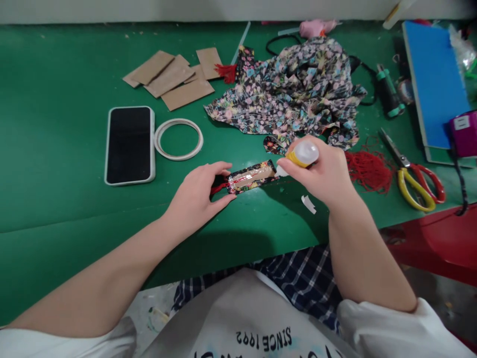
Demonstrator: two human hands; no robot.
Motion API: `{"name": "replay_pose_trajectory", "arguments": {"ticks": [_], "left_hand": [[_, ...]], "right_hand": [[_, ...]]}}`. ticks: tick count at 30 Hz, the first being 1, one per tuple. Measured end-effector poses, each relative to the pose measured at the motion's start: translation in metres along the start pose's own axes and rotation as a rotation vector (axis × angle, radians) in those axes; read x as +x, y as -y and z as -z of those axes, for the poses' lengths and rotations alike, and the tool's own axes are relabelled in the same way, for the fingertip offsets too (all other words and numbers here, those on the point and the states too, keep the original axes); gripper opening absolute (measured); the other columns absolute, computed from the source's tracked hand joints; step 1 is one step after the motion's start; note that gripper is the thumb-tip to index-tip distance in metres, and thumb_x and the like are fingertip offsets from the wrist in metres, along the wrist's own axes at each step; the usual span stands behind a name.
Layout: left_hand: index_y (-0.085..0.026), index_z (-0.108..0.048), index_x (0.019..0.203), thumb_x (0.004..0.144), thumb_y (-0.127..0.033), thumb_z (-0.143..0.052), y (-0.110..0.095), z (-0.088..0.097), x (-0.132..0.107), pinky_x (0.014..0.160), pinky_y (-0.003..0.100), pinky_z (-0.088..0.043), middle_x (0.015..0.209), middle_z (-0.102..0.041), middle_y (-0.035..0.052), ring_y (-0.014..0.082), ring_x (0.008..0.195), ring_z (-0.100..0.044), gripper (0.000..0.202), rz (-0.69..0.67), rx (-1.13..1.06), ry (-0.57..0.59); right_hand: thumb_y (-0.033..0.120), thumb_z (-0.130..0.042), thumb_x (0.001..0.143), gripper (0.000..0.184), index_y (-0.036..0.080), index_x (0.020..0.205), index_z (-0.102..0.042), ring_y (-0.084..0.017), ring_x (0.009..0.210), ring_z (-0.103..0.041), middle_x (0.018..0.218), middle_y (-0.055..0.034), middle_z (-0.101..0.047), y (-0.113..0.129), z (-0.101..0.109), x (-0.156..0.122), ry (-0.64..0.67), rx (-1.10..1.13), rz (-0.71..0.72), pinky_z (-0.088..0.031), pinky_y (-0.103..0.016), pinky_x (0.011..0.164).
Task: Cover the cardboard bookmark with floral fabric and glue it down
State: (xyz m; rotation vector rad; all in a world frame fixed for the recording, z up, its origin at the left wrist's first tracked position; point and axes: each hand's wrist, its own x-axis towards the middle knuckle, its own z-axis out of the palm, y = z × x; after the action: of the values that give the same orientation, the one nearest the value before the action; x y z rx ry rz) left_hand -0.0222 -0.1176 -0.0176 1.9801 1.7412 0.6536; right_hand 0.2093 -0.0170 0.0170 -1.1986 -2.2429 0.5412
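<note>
Head view. The green worktop (55,164) carries all items.

1. The fabric-covered strip (251,177) lies flat near the near edge of the worktop, about midway along it. Its centre shows bare tan card under a glossy film; its borders are wrapped in floral cloth.
2. The left hand (197,194) pinches the left end of the strip between thumb and fingers, partly closed, and presses it to the worktop.
3. The right hand (322,175) is closed around a glue bottle (302,154), which is tilted with its white nozzle down and to the left. The nozzle tip touches the right end of the strip.
4. A loose floral fabric (294,89) lies just behind the right hand, toward the far edge.
5. A phone (129,145) lies face up left of the strip, with a tape ring (179,139) just beside it.
6. Cardboard pieces (175,77) lie near the far edge.
7. Red thread (368,171) and scissors (413,181) lie right of the right hand, toward the right edge.
</note>
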Motion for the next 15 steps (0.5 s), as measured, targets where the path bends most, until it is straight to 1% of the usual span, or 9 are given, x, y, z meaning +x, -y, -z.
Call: {"name": "replay_pose_trajectory", "arguments": {"ticks": [6,10,15], "left_hand": [[-0.024,-0.042,0.122,0.075,-0.033,-0.067,-0.0004,0.0000,-0.0009,0.089,0.038,-0.047,0.110,-0.062,0.0044,0.0212,0.100,-0.059,0.054,0.000,-0.012,-0.011],[-0.023,-0.042,0.121,0.075,-0.033,-0.067,-0.0012,0.0008,-0.0005,0.088,0.037,-0.047,0.109,-0.063,0.0042,0.0216,0.100,-0.059,0.053,-0.005,0.008,-0.009],[-0.023,-0.042,0.121,0.075,-0.034,-0.067,-0.0009,0.0005,-0.0007,0.087,0.038,-0.047,0.108,-0.063,0.0047,0.0222,0.100,-0.059,0.054,-0.008,0.011,-0.007]], "right_hand": [[0.056,-0.060,0.074,0.033,0.023,0.075,-0.058,-0.017,0.065,-0.057,0.069,-0.0008,-0.062,0.0002,0.0037,-0.0005,-0.034,0.011,-0.007,-0.043,-0.031,0.059],[0.056,-0.060,0.073,0.033,0.023,0.073,-0.058,-0.016,0.063,-0.055,0.067,-0.0007,-0.061,-0.0011,0.0087,-0.0007,-0.067,-0.007,-0.032,-0.042,-0.031,0.058],[0.055,-0.060,0.074,0.034,0.022,0.074,-0.058,-0.016,0.065,-0.056,0.070,-0.0009,-0.061,-0.0014,0.0055,-0.0012,-0.012,0.010,-0.019,-0.043,-0.031,0.060]]}}
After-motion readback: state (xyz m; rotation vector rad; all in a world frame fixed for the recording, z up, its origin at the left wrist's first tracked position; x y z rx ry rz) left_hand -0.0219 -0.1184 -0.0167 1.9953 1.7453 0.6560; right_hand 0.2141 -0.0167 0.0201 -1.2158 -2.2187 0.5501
